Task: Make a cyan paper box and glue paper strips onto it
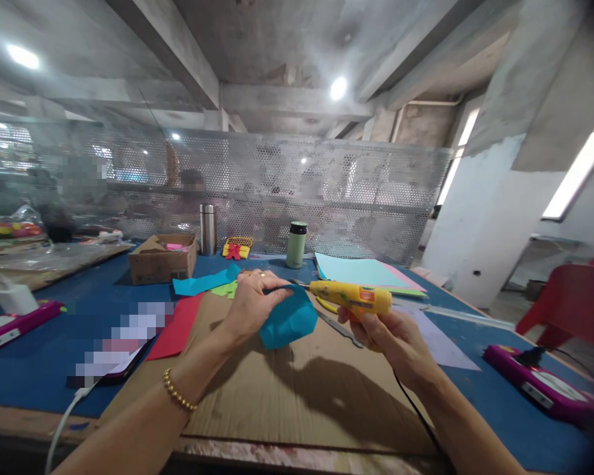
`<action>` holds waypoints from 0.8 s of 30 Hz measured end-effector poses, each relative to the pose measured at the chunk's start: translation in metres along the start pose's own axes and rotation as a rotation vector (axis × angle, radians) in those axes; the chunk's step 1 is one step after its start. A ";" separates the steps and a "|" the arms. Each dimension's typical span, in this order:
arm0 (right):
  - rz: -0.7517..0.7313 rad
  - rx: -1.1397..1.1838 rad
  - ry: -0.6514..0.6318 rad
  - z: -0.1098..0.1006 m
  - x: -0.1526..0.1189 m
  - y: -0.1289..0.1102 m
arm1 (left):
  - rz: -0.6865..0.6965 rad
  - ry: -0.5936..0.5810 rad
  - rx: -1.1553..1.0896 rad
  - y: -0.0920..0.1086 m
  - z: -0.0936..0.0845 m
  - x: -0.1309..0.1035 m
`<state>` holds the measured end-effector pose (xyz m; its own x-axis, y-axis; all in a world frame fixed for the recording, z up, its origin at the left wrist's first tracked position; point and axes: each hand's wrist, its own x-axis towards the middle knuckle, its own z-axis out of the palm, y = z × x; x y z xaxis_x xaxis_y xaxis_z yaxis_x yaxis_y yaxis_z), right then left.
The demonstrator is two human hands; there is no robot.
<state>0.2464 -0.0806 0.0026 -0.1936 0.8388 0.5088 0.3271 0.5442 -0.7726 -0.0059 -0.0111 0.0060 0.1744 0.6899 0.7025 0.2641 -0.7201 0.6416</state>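
Pinched in my left hand [251,302] is a folded piece of blue paper [290,320], held up over a cardboard sheet [297,396]. My right hand [393,336] is wrapped round a yellow hot glue gun [351,295]. The gun points left, its nozzle at the top edge of the blue paper; whether it touches cannot be told. A black cord drops from the gun's handle. Behind my right hand a craft knife [344,330] lies on the cardboard. Red paper [178,326] and a strip of blue paper [205,282] lie left of my left hand.
Toward the back stand a cardboard box [161,260], a steel flask [208,229] and a green bottle [296,245]. Coloured sheets [361,272] and lilac paper [440,340] lie on the right. Purple power strips [539,382] sit at both sides. A phone [123,363] lies left.
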 end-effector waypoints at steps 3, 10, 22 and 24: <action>0.001 -0.006 -0.004 -0.001 -0.001 0.001 | 0.000 -0.022 0.014 0.002 -0.001 0.000; -0.015 -0.042 0.000 -0.001 0.000 0.000 | 0.019 -0.026 0.025 0.002 -0.001 0.000; -0.184 -0.325 0.109 0.005 -0.003 -0.008 | 0.035 0.000 0.025 -0.006 0.001 0.000; -0.247 -0.323 0.091 0.007 -0.002 -0.014 | 0.026 -0.004 0.021 -0.005 0.001 0.000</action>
<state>0.2358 -0.0896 0.0096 -0.2246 0.6706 0.7070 0.5573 0.6836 -0.4713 -0.0063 -0.0080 0.0026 0.1848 0.6716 0.7174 0.2792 -0.7358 0.6169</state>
